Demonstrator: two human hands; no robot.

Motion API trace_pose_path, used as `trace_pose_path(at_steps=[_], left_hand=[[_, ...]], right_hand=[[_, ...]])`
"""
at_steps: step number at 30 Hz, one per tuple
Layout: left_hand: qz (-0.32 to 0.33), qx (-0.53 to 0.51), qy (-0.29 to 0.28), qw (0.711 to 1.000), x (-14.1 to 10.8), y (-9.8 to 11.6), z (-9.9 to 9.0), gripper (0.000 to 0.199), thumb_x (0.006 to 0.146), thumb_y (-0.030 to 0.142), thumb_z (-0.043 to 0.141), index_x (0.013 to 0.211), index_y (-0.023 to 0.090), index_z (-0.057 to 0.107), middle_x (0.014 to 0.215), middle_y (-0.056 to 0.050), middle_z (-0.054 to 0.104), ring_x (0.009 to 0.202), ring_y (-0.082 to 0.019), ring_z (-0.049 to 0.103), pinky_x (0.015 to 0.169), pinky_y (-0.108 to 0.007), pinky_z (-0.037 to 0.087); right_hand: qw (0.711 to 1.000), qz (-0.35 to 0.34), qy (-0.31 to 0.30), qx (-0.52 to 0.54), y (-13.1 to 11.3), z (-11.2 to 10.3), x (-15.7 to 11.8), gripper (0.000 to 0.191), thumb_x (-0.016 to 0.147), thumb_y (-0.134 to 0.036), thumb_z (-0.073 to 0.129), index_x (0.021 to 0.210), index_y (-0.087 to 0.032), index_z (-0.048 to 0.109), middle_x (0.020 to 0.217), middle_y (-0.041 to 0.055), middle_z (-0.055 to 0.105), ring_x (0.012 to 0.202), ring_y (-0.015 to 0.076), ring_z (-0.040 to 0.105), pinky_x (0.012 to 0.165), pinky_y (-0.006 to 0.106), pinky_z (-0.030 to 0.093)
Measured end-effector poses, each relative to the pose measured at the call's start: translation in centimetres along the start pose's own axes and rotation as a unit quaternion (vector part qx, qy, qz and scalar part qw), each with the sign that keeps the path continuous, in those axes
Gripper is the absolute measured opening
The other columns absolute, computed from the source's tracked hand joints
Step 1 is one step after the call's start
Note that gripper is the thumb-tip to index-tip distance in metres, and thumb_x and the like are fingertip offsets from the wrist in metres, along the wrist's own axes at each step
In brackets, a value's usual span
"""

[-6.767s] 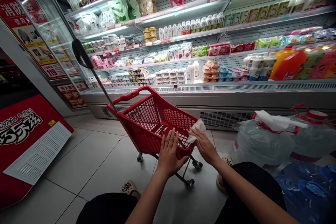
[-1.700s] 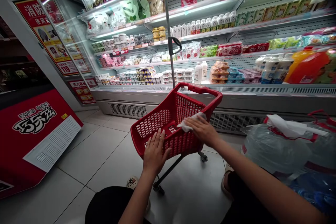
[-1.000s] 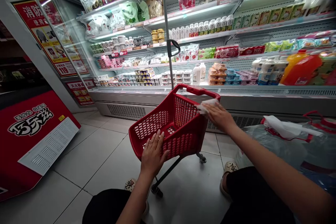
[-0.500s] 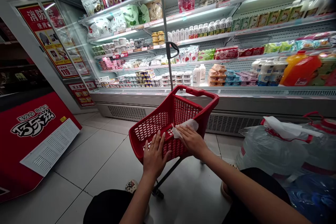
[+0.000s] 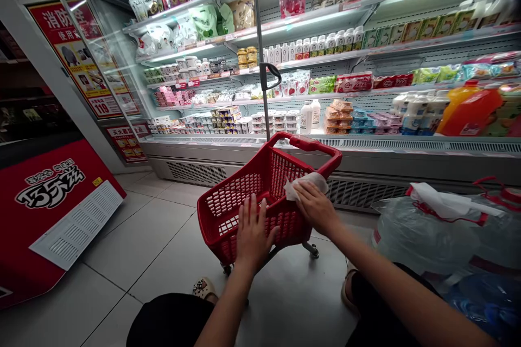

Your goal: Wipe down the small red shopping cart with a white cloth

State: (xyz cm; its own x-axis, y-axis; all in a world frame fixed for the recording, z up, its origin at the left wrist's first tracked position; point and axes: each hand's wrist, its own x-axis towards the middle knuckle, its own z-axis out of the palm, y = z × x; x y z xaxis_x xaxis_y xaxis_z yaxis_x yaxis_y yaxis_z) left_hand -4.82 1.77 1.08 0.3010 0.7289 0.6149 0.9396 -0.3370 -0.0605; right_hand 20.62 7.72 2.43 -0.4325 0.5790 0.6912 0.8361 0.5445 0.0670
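A red plastic shopping cart (image 5: 238,200) with a perforated basket stands in front of me on the tiled floor. My right hand (image 5: 315,206) presses a white cloth (image 5: 311,180) onto the rim of the basket's near side, close to the handle. The cloth is bunched under its fingers. My left hand (image 5: 253,236) is at the near wall of the basket, fingers spread and pointing up, holding nothing. Whether its palm touches the wall cannot be seen.
Behind the cart runs a refrigerated shelf unit (image 5: 240,157) full of packaged goods. A red freezer (image 5: 97,168) stands at left. Large bagged water bottles (image 5: 423,233) are on the floor at right, with a white cloth (image 5: 442,200) on top. A grey pole rises behind the cart.
My right hand has slid right along the rim with the cloth, toward the handle. My left hand has moved slightly right and up. The cart has turned slightly, and a wheel now shows at right.
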Motion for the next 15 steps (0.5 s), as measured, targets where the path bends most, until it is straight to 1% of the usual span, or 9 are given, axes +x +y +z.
trace_pose_path(at_steps=[2, 3, 5, 6, 8, 10, 11, 13, 15], left_hand=[[0.008, -0.014, -0.007, 1.000, 1.0, 1.9, 1.3, 0.078, 0.099, 0.047, 0.054, 0.165, 0.015, 0.026, 0.170, -0.016, 0.029, 0.157, -0.036, 0.026, 0.126, -0.058, 0.028], [0.003, -0.016, -0.009, 1.000, 1.2, 2.5, 1.9, 0.079, 0.099, 0.044, 0.054, 0.165, 0.012, 0.025, 0.169, -0.018, 0.033, 0.156, -0.036, 0.029, 0.126, -0.058, 0.028], [0.001, -0.015, -0.012, 1.000, 1.1, 2.8, 2.7, 0.076, 0.099, 0.040, 0.053, 0.163, 0.008, 0.028, 0.165, -0.019, 0.039, 0.155, -0.035, 0.034, 0.127, -0.057, 0.027], [0.006, -0.015, -0.014, 1.000, 0.9, 2.6, 2.8, 0.073, 0.099, 0.038, 0.052, 0.162, 0.008, 0.031, 0.164, -0.019, 0.042, 0.154, -0.034, 0.035, 0.127, -0.056, 0.027], [0.030, -0.015, -0.019, 0.999, 0.2, 1.8, 2.6, 0.069, 0.100, 0.034, 0.052, 0.161, 0.010, 0.033, 0.163, -0.016, 0.044, 0.154, -0.031, 0.036, 0.127, -0.051, 0.030], [0.049, -0.016, -0.019, 0.998, -0.3, 1.0, 2.1, 0.070, 0.101, 0.032, 0.050, 0.164, 0.014, 0.028, 0.165, -0.013, 0.042, 0.154, -0.030, 0.036, 0.127, -0.049, 0.031], [0.053, -0.018, -0.017, 0.998, -0.4, 0.8, 1.8, 0.072, 0.101, 0.032, 0.049, 0.166, 0.015, 0.023, 0.166, -0.012, 0.040, 0.155, -0.029, 0.035, 0.127, -0.049, 0.032], [0.051, -0.022, -0.009, 0.998, -0.6, 0.8, 1.4, 0.075, 0.102, 0.032, 0.048, 0.168, 0.018, 0.015, 0.168, -0.011, 0.037, 0.155, -0.029, 0.034, 0.127, -0.050, 0.031], [0.042, -0.023, -0.004, 0.999, -0.6, 1.3, 1.3, 0.076, 0.102, 0.031, 0.046, 0.168, 0.018, 0.010, 0.169, -0.011, 0.034, 0.156, -0.028, 0.033, 0.127, -0.049, 0.031]], right_hand=[[1.000, -0.009, -0.001, 0.015, -2.8, 1.0, -0.1, 0.053, 0.107, -0.025, 0.040, 0.160, -0.018, 0.042, 0.154, 0.0074, 0.056, 0.149, 0.0277, 0.044, 0.126, 0.051, 0.034], [1.000, -0.015, -0.001, 0.021, -4.0, 1.4, -0.2, 0.053, 0.107, -0.025, 0.041, 0.159, -0.017, 0.043, 0.156, 0.0072, 0.054, 0.149, 0.0274, 0.043, 0.126, 0.050, 0.034], [0.999, -0.034, -0.001, 0.028, -5.5, 1.7, -0.3, 0.054, 0.107, -0.025, 0.043, 0.160, -0.017, 0.041, 0.159, 0.0067, 0.050, 0.150, 0.0267, 0.042, 0.126, 0.048, 0.035], [0.998, -0.047, -0.002, 0.030, -5.7, 1.6, -0.4, 0.055, 0.106, -0.025, 0.043, 0.161, -0.018, 0.040, 0.160, 0.0060, 0.049, 0.150, 0.0259, 0.041, 0.126, 0.048, 0.034], [0.996, -0.077, -0.014, 0.029, -4.8, 0.8, -0.5, 0.056, 0.107, -0.023, 0.042, 0.163, -0.022, 0.036, 0.161, 0.0036, 0.047, 0.150, 0.0234, 0.042, 0.128, 0.047, 0.031], [0.996, -0.088, -0.024, 0.019, -2.5, -0.6, -0.5, 0.056, 0.108, -0.022, 0.040, 0.164, -0.025, 0.033, 0.161, 0.0018, 0.047, 0.149, 0.0214, 0.043, 0.130, 0.048, 0.026], [0.996, -0.081, -0.023, 0.011, -1.1, -1.3, -0.5, 0.056, 0.108, -0.022, 0.039, 0.164, -0.026, 0.031, 0.160, 0.0014, 0.048, 0.149, 0.0210, 0.044, 0.130, 0.049, 0.023], [0.999, -0.044, -0.007, -0.010, 1.6, -2.4, -0.5, 0.056, 0.109, -0.023, 0.036, 0.165, -0.027, 0.029, 0.161, 0.0021, 0.047, 0.149, 0.0211, 0.045, 0.131, 0.050, 0.020], [0.999, 0.003, 0.022, -0.028, 3.3, -2.8, -0.5, 0.057, 0.110, -0.024, 0.034, 0.166, -0.025, 0.026, 0.161, 0.0035, 0.046, 0.148, 0.0221, 0.045, 0.130, 0.051, 0.022]])
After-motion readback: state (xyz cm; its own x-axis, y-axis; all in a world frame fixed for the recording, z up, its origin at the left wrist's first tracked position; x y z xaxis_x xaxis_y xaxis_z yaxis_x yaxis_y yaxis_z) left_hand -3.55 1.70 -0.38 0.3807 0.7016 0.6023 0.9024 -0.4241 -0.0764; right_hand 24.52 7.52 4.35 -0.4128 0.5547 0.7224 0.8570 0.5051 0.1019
